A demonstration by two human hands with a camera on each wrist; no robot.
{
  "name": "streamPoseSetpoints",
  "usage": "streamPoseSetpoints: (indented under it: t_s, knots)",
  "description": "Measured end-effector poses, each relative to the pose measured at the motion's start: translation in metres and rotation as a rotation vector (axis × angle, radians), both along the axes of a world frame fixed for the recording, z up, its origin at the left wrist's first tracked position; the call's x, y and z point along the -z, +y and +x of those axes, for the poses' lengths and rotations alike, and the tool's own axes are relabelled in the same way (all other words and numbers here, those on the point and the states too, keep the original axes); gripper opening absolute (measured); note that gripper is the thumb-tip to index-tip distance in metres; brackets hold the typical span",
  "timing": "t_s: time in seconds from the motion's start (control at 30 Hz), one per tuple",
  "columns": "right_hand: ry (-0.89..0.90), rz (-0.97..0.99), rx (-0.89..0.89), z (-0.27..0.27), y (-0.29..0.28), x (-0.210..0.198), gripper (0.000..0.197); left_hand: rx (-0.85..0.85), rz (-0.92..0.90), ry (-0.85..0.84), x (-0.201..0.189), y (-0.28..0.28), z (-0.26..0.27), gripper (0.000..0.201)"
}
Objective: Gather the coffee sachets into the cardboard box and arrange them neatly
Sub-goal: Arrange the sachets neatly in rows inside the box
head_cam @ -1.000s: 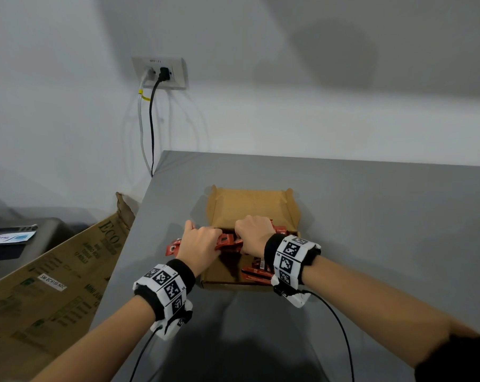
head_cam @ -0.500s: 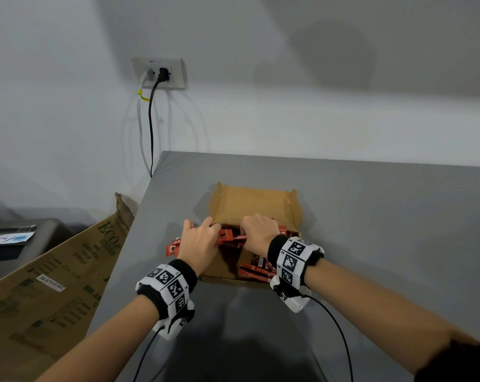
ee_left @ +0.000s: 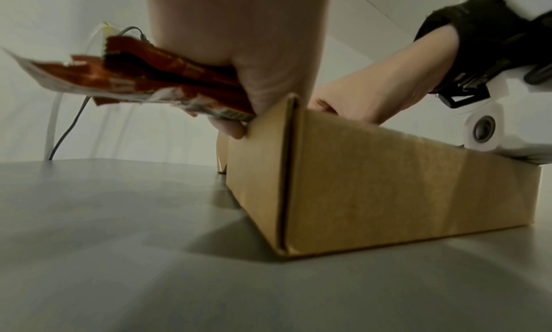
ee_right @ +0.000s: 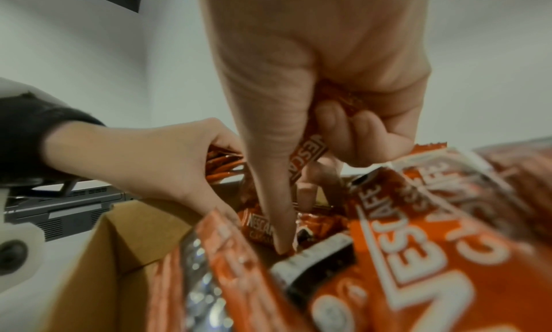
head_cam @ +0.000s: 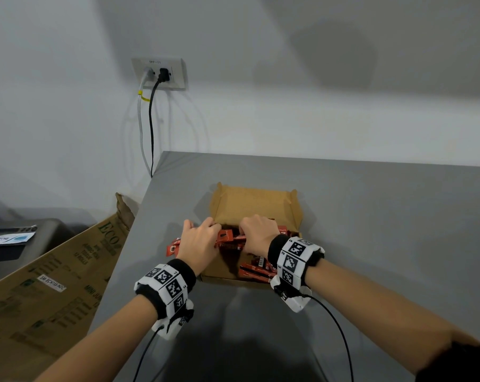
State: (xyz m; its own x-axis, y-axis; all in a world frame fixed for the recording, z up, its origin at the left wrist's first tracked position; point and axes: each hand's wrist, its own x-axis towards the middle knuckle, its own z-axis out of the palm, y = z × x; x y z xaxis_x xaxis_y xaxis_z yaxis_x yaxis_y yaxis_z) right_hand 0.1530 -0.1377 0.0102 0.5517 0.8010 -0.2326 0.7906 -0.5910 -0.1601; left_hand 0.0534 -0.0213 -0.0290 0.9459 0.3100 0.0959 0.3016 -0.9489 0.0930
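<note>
grey table (head_cam: pixel 371 244) by a white wall; wall socket (head_cam: pixel 158 74) above its far left corner. cardboard box (head_cam: pixel 255 205) sits near the table's left edge. a bundle of sachets (head_cam: pixel 227 238) is gripped across it by left hand (head_cam: pixel 197 244) and right hand (head_cam: pixel 258 235). gathering step judged; lowering flat is called for next.

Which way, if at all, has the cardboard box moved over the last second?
Yes, slightly. Judged against the table's far edge, the cardboard box has slid a little away from the person, toward the wall, and marginally to the right.
</note>
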Motion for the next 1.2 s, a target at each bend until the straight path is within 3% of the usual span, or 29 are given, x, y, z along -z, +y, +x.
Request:
streamPoseSetpoints:
  t_s: [0.13, 0.2, 0.27, 0.33, 0.47, 0.63, 0.8, 0.87, 0.97, 1.13, 1.2]
  knots:
    - [0.066, 0.011, -0.021, 0.006, -0.004, -0.005, 0.032, -0.006, -0.055, -0.039, -0.007, 0.004, -0.003, 0.014]
    - [0.250, 0.103, 0.026, 0.014, -0.008, -0.010, 0.029, -0.063, -0.116, -0.134, -0.017, 0.009, -0.005, 0.009]
    - [0.380, 0.242, 0.062, 0.019, -0.014, -0.017, 0.026, -0.130, -0.260, -0.283, -0.032, 0.013, -0.005, 0.008]
    - [0.337, 0.326, 0.037, 0.020, -0.018, -0.024, 0.033, -0.164, -0.495, -0.378, -0.045, 0.012, -0.003, 0.014]
    - [0.280, 0.426, -0.091, 0.008, -0.025, -0.027, 0.037, -0.130, -0.795, -0.372, -0.054, 0.003, 0.007, 0.023]
    - [0.335, 0.600, 0.047, 0.011, -0.041, -0.017, 0.040, -0.126, -0.953, -0.279, -0.052, 0.007, 0.004, 0.016]
    - [0.381, 0.615, 0.071, 0.018, -0.048, -0.016, 0.035, -0.094, -0.976, -0.381, -0.052, 0.008, -0.002, 0.007]
    - [0.432, 0.549, 0.048, 0.021, -0.048, -0.016, 0.033, -0.058, -1.039, -0.460, -0.053, 0.006, -0.004, 0.024]
    - [0.519, 0.444, -0.013, 0.017, -0.048, -0.017, 0.033, -0.020, -1.048, -0.512, -0.056, -0.001, -0.006, 0.029]
    - [0.328, 0.429, -0.046, 0.011, -0.042, -0.014, 0.030, -0.039, -1.116, -0.627, -0.051, -0.003, -0.007, 0.031]
    - [0.335, 0.408, -0.040, 0.014, -0.041, -0.012, 0.026, -0.053, -1.138, -0.631, -0.050, -0.002, -0.007, 0.031]
